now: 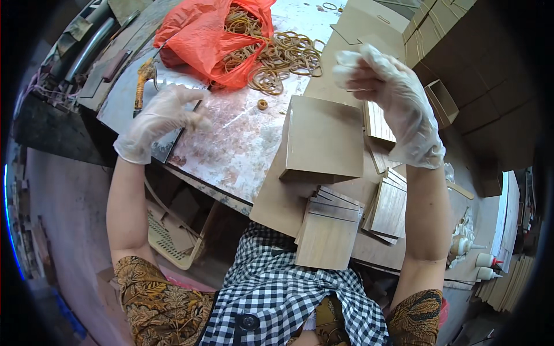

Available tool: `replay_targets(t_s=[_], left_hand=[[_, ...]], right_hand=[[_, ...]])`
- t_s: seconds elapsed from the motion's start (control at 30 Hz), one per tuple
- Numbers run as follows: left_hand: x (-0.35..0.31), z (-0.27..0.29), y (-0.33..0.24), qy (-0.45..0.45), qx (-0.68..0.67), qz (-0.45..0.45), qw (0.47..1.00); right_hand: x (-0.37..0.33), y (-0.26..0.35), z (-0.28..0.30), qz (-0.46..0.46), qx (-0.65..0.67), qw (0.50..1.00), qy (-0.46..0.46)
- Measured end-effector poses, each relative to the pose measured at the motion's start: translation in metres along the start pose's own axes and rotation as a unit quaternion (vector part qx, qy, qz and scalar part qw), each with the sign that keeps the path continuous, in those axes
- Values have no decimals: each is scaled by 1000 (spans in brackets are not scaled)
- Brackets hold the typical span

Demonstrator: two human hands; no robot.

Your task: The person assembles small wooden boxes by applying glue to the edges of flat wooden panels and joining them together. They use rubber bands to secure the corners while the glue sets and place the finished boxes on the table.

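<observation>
My left hand [164,118], in a thin translucent glove, is raised over the left part of the table. Its fingers are loosely bent and apart, near a tool with an orange-wrapped handle [140,86]. My right hand [392,95], gloved likewise, hovers above the right side with its fingers spread and slightly blurred. Nothing shows in either hand. Between them stands a brown box [326,138], its flat face up. Nearer me lies a stack of thin wooden boards [328,236], with a second board stack [389,205] to its right. More wooden slats [378,121] are partly hidden behind my right hand.
Tan rubber bands [288,55] spill from a red plastic bag [190,43] at the back. A small tan roll [262,104] sits on the stained table [225,144]. Brown cartons [485,75] rise at the right. White glue bottles [487,262] stand at the lower right.
</observation>
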State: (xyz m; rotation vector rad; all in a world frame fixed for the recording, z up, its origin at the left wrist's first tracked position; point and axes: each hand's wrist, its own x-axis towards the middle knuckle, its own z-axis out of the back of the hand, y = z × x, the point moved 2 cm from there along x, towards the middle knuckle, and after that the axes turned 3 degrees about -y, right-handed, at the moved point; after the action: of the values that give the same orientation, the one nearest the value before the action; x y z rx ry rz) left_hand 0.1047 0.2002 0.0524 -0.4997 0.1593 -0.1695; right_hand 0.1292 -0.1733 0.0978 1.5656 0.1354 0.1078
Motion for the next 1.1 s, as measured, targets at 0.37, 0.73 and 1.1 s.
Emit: replay_targets(t_s=[0.37,0.73,1.1], left_hand=[[83,-45,-60,-90,335,-217,912],[95,-71,-60,-174,199,-244,933],[61,-4,-84,-29,-375,-143,916]], right_hand=[[-10,-29,37,-42,58,995,-75],[-13,-41,44,-32,87,992,-84],[-27,-2,1,134,31,989,-56]])
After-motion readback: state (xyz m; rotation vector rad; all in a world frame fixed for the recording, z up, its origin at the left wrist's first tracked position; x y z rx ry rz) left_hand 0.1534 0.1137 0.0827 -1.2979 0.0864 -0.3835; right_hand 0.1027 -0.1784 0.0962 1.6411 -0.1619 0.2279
